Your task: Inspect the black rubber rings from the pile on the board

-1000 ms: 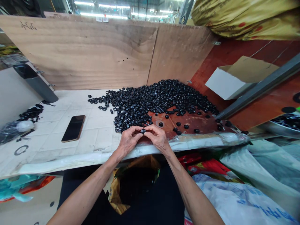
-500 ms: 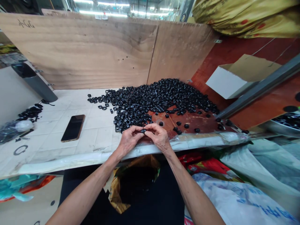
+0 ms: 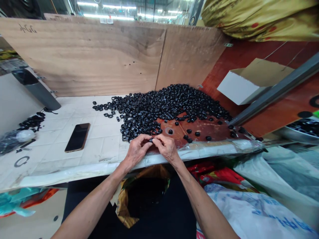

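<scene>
Between the fingertips of both hands is a small black part (image 3: 151,140), much of it covered by the fingers. My left hand (image 3: 138,149) pinches it from the left, and my right hand (image 3: 167,148) grips its other side. The hands meet just above the table's front edge. Right behind them spreads a big heap of black ring-shaped and cap-like plastic pieces (image 3: 159,104). Several loose black caps (image 3: 189,131) lie on the reddish-brown board to the right of my right hand.
A phone (image 3: 77,137) lies on the white tabletop (image 3: 99,146) at left, near a grey cylinder (image 3: 40,91). A plywood panel (image 3: 99,59) closes the back. At right are a slanted metal bar (image 3: 274,89) and a carton (image 3: 239,86). An open sack (image 3: 124,205) sits below the edge.
Both hands stay together around the small black part, with only slight finger movement. The whole view has shifted a little.
</scene>
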